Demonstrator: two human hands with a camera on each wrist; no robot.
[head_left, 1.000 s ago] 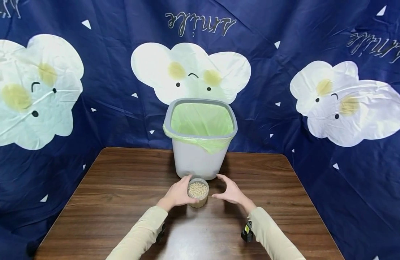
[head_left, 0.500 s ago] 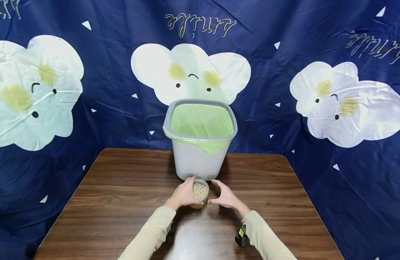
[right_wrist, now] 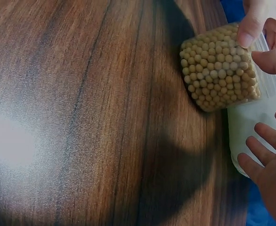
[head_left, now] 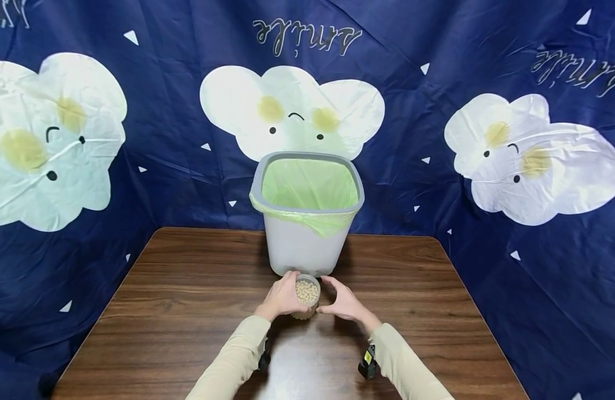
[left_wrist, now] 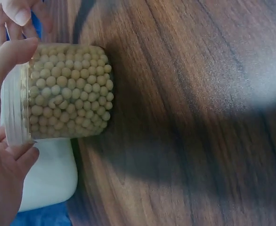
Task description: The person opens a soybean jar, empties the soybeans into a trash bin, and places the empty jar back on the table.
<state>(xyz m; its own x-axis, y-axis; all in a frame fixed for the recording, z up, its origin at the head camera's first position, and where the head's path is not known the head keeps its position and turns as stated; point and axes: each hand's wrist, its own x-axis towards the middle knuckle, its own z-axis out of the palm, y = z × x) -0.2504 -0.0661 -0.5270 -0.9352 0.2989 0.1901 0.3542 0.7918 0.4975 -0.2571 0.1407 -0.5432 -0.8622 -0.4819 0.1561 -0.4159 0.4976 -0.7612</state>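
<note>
From the head camera, the clear plastic jar [head_left: 314, 305] stands upright on the woodgrain counter [head_left: 197, 278], right in front of the light-grey waste bin [head_left: 304, 247] with its green liner [head_left: 321, 223]. The left grip [head_left: 282, 296] is wrapped round the jar's side; the right grip [head_left: 345, 301] is spread near the opposite wall. A one-sided lift could, I judge, tip the jar, and an uncovered mouth would then let the soybeans [head_left: 306, 291] roll out; raised this close, its rim might knock the bin.

The left wrist view shows what the head view barely does: soybeans packed nearly to the ridged neck, thumb and fingers either side. Whether the mouth is covered, I cannot tell.

The right wrist view best shows the right fingers fanned, apart from the jar; an uneven clasp there could twist it. Whether that thumb touches is unclear.
</note>
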